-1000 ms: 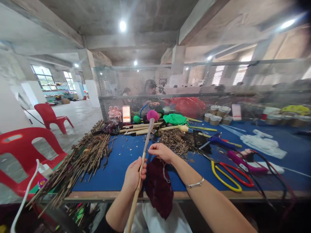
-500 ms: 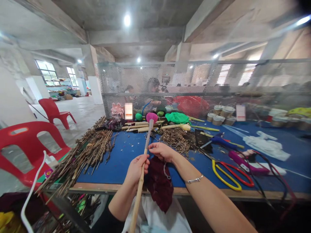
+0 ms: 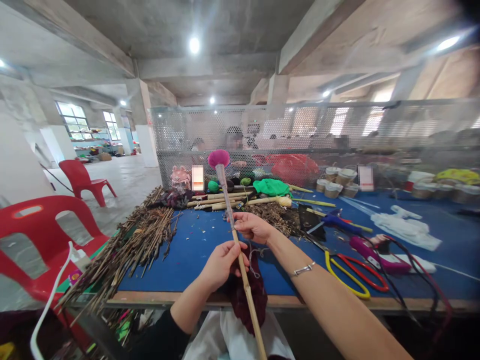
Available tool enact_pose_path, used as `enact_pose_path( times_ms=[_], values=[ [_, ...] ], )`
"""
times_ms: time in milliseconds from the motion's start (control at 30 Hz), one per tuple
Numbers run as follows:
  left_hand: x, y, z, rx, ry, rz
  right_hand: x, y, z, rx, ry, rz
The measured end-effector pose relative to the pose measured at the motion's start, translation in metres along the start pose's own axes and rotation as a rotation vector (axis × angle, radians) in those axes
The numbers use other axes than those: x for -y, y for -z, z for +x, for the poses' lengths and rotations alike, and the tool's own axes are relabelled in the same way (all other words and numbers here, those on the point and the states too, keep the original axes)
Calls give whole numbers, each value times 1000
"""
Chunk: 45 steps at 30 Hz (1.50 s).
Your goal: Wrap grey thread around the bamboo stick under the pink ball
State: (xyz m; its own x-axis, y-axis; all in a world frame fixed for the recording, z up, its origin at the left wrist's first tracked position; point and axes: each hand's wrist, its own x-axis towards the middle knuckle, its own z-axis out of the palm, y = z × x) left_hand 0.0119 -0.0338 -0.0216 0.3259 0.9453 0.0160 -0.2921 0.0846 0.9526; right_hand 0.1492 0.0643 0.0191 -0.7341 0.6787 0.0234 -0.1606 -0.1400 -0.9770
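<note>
My left hand is closed round a long bamboo stick that rises from my lap to a pink pompom tip. Higher up the same stick, my right hand pinches it where grey thread is wound; a thin strand hangs below this hand. A silver bracelet sits on my right wrist. A dark maroon cloth lies under both hands and droops over the blue table's front edge.
A pile of dry twigs covers the table's left side. Yellow and red scissors, a purple glue gun, cables and white cloth lie right. More sticks, green fabric and cups stand before a mesh screen. Red chairs stand left.
The stick has swung from leaning right to leaning left and its pompom tip has risen. My right hand moved up and forward along the stick.
</note>
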Motion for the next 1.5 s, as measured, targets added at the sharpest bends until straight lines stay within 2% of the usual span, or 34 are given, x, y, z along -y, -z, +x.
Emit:
enact_pose_path(
  times_ms=[33,100,133,167,267,333,433,533,733,933,1067,1167,1267,1400,1500],
  values=[
    [-4,1,0,-18,-1,3,5,-3,1,10,-8,-34],
    [-18,5,2,-147,-45,-30,12,-10,4,28,-31,-111],
    [-27,7,6,-284,-121,-84,14,-14,7,46,-47,-156],
    [-37,9,12,-373,-172,-166,14,-19,10,70,-59,-208],
    [-68,15,37,-465,-204,-325,12,-30,19,120,-38,-388],
    [-83,18,52,-559,-277,-404,10,-33,21,67,27,-496],
    [-93,23,63,-571,-363,-479,10,-31,17,-71,121,-610],
    [-93,26,62,-543,-372,-534,8,-26,9,-85,166,-632],
    [-77,20,54,-437,-185,-587,-8,-23,3,-29,223,-711],
    [-55,15,52,-510,-43,-687,-16,-30,-5,-110,335,-858],
    [-54,15,51,-524,-54,-700,-13,-33,-7,-92,462,-986],
    [-63,17,46,-544,-105,-703,-12,-29,-7,-109,463,-1068],
    [-73,20,41,-566,-165,-713,-13,-29,-9,-111,450,-1061],
    [-74,23,38,-511,-71,-741,-13,-34,-15,-91,424,-1024],
    [-71,22,39,-482,-12,-764,-11,-38,-21,-107,459,-1038]
  ],
)
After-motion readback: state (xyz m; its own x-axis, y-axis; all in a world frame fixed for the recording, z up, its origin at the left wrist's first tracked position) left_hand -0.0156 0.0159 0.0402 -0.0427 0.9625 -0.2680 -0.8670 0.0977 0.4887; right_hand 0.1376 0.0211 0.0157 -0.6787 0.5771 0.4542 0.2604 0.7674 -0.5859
